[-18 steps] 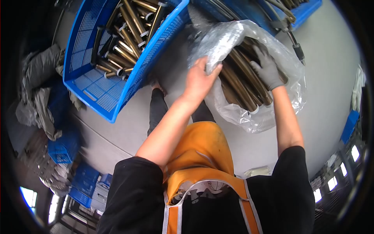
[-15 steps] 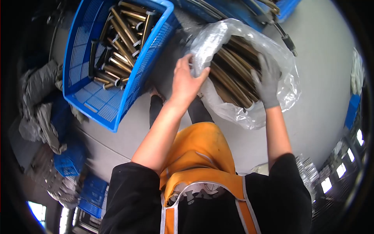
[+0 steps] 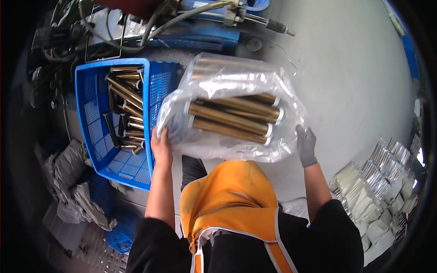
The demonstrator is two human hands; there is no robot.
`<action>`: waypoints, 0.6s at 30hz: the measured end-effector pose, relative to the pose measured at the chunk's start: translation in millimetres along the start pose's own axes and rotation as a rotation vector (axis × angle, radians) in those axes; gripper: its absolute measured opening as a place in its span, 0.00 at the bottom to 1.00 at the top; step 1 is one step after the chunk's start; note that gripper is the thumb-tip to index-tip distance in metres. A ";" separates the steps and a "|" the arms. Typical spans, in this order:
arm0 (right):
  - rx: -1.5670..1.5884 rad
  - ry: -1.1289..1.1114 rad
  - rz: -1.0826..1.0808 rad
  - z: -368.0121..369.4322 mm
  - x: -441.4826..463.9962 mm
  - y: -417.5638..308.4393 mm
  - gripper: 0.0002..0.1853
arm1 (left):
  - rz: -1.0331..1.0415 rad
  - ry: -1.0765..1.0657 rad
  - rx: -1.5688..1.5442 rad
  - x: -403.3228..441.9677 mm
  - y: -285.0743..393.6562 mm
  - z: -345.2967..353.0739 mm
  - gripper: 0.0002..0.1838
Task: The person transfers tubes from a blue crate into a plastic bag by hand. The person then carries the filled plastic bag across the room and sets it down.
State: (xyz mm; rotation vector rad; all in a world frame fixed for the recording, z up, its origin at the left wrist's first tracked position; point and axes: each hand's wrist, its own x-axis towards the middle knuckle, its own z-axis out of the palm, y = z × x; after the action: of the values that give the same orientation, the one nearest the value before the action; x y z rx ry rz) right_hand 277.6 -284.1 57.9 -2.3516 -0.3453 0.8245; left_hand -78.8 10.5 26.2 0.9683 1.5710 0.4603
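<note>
Glare across the clear plastic bag (image 3: 248, 86) makes the tubes under its far side hard to make out; only the brown tubes (image 3: 227, 119) at its mouth, with white ends, show plainly. How many lie deeper cannot be told. The bag is in front of the person, between the two hands, which are well apart. The bare left hand (image 3: 162, 148) is clamped on its left edge, fingertips partly lost in the folds; the gloved right hand (image 3: 307, 144) grips its right edge, some fingers hidden from view.

Just left of the bag stands a blue basket (image 3: 146, 118), its near wall covering part of the shiny tubes (image 3: 127, 93) inside. Beyond both, machinery (image 3: 200, 43) with hoses blocks the far side and is cut off by the top edge; its rod (image 3: 277, 26) points right over grey floor (image 3: 350, 68). An orange apron (image 3: 232, 191) hides most of the legs. Wrapped bundles (image 3: 359, 186) lie to the right, and rumpled grey cloth (image 3: 68, 161) to the left, both fading into the dark lens border.
</note>
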 end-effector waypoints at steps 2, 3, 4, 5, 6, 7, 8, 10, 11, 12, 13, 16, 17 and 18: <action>-0.106 -0.070 -0.099 4.3 -27.0 4.5 0.16 | -0.043 0.048 -0.003 -22.3 -10.4 -13.4 0.17; -0.072 -0.086 -0.143 9.7 -38.6 1.6 0.15 | -0.066 0.072 -0.008 -31.5 -11.7 -17.1 0.18; -0.036 -0.094 -0.197 15.1 -44.8 -1.7 0.14 | -0.053 0.067 -0.006 -37.8 -15.4 -19.6 0.18; -0.030 -0.085 -0.199 19.5 -49.0 -2.7 0.14 | -0.069 0.084 -0.019 -42.7 -21.6 -22.6 0.18; -0.036 -0.097 -0.249 22.1 -55.0 -2.3 0.13 | -0.090 0.101 -0.031 -46.4 -24.3 -22.1 0.19; -0.043 -0.110 -0.300 23.6 -58.8 -1.9 0.13 | -0.088 0.098 -0.027 -46.8 -28.1 -19.7 0.19; -0.047 -0.125 -0.284 23.3 -60.5 -2.5 0.14 | -0.066 0.143 -0.028 -47.7 -32.8 -17.1 0.19; -0.033 -0.119 -0.249 20.1 -56.4 2.6 0.14 | -0.073 0.160 -0.022 -50.6 -25.5 -6.3 0.18; -0.017 -0.120 -0.213 17.2 -55.3 5.7 0.14 | -0.076 0.156 -0.023 -45.1 -26.8 -3.9 0.18; -0.009 -0.130 -0.210 19.1 -50.5 8.5 0.14 | -0.077 0.116 0.020 -35.3 -29.3 -7.9 0.19; 0.089 -0.160 -0.109 19.8 -41.8 9.3 0.16 | -0.082 0.074 0.062 -25.8 -29.5 -9.2 0.19; 0.245 -0.202 0.035 17.6 -14.0 -11.6 0.19 | 0.016 0.026 0.201 -7.3 -17.8 4.7 0.18; 0.310 -0.209 0.078 12.1 -8.6 -22.9 0.21 | 0.108 0.020 0.225 -13.4 2.8 15.5 0.17; 0.300 -0.215 0.065 5.8 -1.5 -35.2 0.21 | 0.208 0.019 0.242 -16.4 22.8 25.3 0.17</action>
State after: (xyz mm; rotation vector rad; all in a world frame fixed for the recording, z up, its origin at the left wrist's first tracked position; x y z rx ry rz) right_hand 271.3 -254.7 77.2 -2.0110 -0.2162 1.0844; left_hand -47.8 5.4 47.1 1.3243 1.5743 0.4303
